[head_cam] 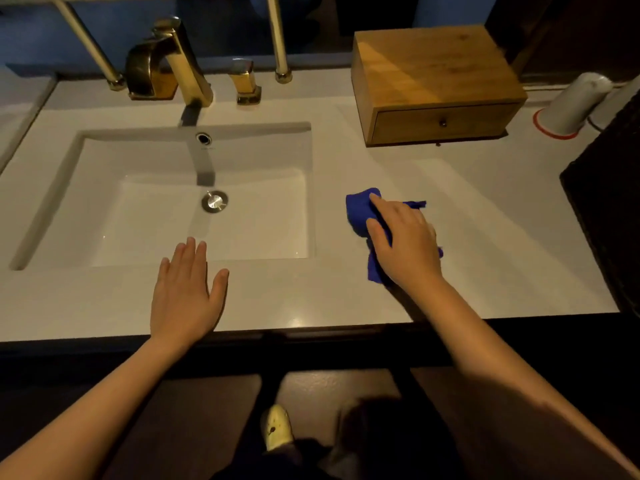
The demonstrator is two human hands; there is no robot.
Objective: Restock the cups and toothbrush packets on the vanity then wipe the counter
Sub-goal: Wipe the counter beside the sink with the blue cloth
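A crumpled blue cloth [360, 211] lies on the white vanity counter [485, 220], just right of the sink. My right hand [403, 242] presses down on it with the fingers spread over the cloth. My left hand [185, 294] rests flat and empty on the counter's front strip, fingers pointing at the sink [166, 202]. At the far right a white cup [573, 102] stands upside down on a red-rimmed coaster. No toothbrush packets are visible.
A wooden drawer box [436, 84] stands behind the cloth, drawer shut. A gold faucet [166, 60] and handle [246, 81] sit behind the sink. A dark woven tray [606, 202] fills the right edge. The counter's front edge runs just below my wrists.
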